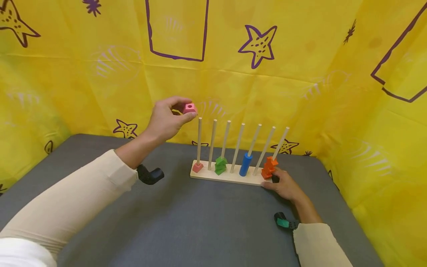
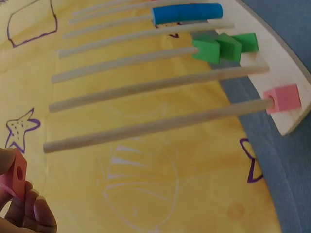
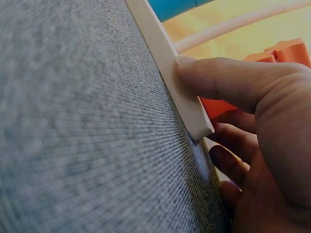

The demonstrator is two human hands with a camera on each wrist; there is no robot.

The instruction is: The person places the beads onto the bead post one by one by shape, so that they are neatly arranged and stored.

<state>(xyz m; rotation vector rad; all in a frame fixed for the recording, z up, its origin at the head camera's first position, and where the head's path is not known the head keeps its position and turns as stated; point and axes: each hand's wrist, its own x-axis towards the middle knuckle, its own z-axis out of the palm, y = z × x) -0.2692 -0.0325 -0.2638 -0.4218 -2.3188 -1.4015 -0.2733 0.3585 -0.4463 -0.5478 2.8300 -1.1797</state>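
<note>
In the head view my left hand (image 1: 166, 120) pinches a small pink block (image 1: 190, 109) with a round hole through it. The block is held above and just left of the leftmost peg (image 1: 199, 142), apart from it. My right hand (image 1: 285, 185) grips the right end of a wooden peg board (image 1: 230, 178). In the right wrist view its thumb (image 3: 218, 77) presses the board's front edge, with the other fingers behind the end. Another pink block (image 2: 286, 98) sits at the bottom of the leftmost peg. Orange pieces (image 1: 268, 168) are stacked on the rightmost peg, beside my right hand.
Green blocks (image 1: 220, 166) and a blue cylinder stack (image 1: 245, 165) sit on other pegs; the remaining pegs are bare. The board stands on a grey cloth-covered table (image 1: 207, 222). Behind it hangs a yellow printed cloth (image 1: 227, 89). Black straps with mounts (image 1: 151, 175) are on both wrists.
</note>
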